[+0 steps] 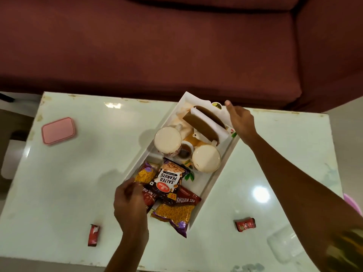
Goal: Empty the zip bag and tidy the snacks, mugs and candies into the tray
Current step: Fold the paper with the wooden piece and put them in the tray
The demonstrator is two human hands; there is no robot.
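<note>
A white tray (pixel 219 174) lies diagonally on the glossy table. It holds two cream mugs (pixel 168 141) (pixel 206 160), a small cup (pixel 185 152), a brown napkin holder (pixel 204 122) and several snack packets, among them salted peanuts (pixel 169 178) and bhujia sev (pixel 176 211). My left hand (pixel 129 203) curls over the tray's near left rim beside the red packet (pixel 149 197). My right hand (pixel 240 120) grips the far right rim, index finger stretched out. Two red candies (pixel 93 234) (pixel 245 224) lie on the table. The clear zip bag (pixel 284 246) lies flat at the near right.
A pink lidded box (pixel 58 130) sits on the table's far left. A maroon sofa (pixel 176 46) runs behind the table. A pink object (pixel 351 203) peeks in at the right edge. The table's front edge is close to me.
</note>
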